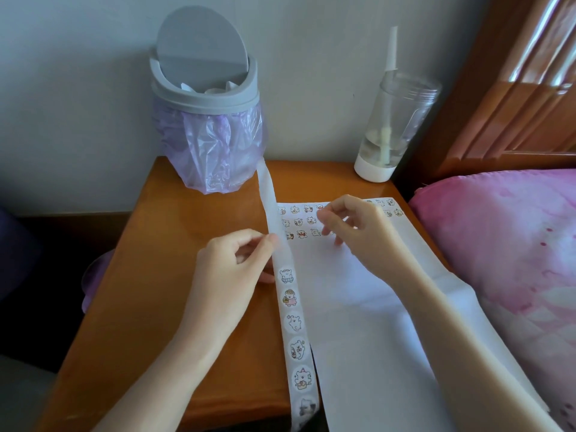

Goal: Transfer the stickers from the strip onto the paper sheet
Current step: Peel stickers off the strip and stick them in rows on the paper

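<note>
A long white sticker strip (294, 322) runs down the middle of the wooden table, with several round cartoon stickers on its lower half and a bare upper half. My left hand (233, 266) pinches the strip at its left edge, just above the first sticker. The white paper sheet (352, 307) lies to the right of the strip, with rows of small stickers (299, 221) along its far end. My right hand (352, 226) hovers over those rows, fingers bent downward; whether a sticker is on a fingertip is hidden.
A grey swing-lid bin (205, 98) with a purple bag stands at the table's back left, and the strip's far end reaches it. A clear bottle (392, 120) with a straw stands at the back right. A pink pillow (498, 244) lies beside the table's right edge.
</note>
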A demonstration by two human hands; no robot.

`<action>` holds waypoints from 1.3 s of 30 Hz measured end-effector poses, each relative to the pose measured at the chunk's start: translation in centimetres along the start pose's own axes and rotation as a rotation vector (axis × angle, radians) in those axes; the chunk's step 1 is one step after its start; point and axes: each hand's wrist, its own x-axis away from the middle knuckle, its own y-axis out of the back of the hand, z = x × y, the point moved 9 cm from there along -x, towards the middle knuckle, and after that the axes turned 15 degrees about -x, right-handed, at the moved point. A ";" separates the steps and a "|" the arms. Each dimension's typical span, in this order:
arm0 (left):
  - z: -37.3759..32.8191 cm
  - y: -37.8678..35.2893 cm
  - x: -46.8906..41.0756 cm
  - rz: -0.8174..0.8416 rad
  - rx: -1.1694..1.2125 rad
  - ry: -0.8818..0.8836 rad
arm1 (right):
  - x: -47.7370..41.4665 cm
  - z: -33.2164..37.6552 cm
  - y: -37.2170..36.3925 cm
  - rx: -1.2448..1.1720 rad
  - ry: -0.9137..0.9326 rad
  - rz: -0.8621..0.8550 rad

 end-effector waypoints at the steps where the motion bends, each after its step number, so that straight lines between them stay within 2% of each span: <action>1: 0.0 0.4 -0.1 -0.038 0.011 -0.004 | 0.6 0.9 -1.0 -0.050 -0.002 0.050; 4: -0.4 1.5 0.0 -0.136 0.008 -0.032 | 2.9 2.6 -3.9 -0.185 -0.046 0.206; 6: -0.7 2.0 0.0 -0.174 -0.016 -0.049 | 3.9 3.2 -4.7 -0.253 -0.056 0.244; 12: -0.7 2.0 0.1 -0.181 -0.023 -0.061 | 3.9 3.6 -4.0 -0.296 -0.033 0.167; 20: -0.9 2.4 0.1 -0.219 -0.005 -0.072 | 4.1 3.5 -4.9 -0.388 -0.058 0.233; 27: -0.4 1.0 0.1 -0.080 0.252 0.055 | 3.7 3.5 -4.1 -0.376 0.009 0.156; 33: -0.1 0.1 -0.2 0.014 0.240 0.046 | 3.7 3.6 -3.6 -0.317 0.046 0.087; 39: 0.1 0.1 -0.3 0.024 0.256 0.051 | 3.6 3.4 -3.6 -0.271 0.070 0.065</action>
